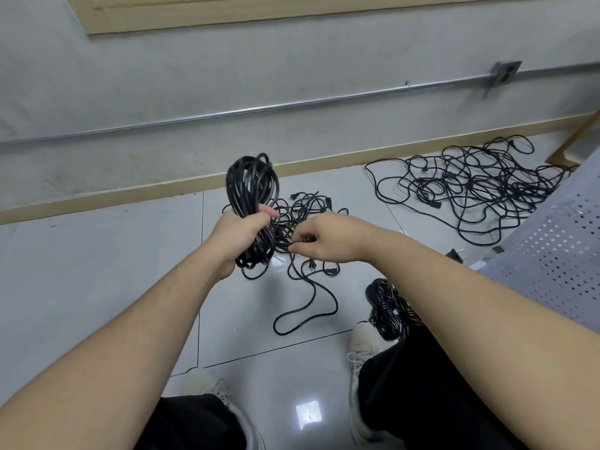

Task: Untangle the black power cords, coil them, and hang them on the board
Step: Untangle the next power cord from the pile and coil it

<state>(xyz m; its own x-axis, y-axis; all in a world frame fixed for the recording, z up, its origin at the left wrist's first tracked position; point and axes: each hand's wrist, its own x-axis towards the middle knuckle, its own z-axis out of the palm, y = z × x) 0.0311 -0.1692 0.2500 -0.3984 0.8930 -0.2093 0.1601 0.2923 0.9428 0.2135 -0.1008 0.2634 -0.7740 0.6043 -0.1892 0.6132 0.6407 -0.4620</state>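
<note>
Above the grey tiled floor point(97, 271), I see my left hand point(242, 237) wrapped tightly round a thick coil of black cord point(253, 190), held upright. My right hand point(324, 237), just beside it, pinches a strand from the loose tangle point(305, 209) trailing to the floor. Another tangled heap point(470, 183) lies near the wall to the right, and a finished bundle point(386, 306) rests beside my right shoe point(365, 345).
</note>
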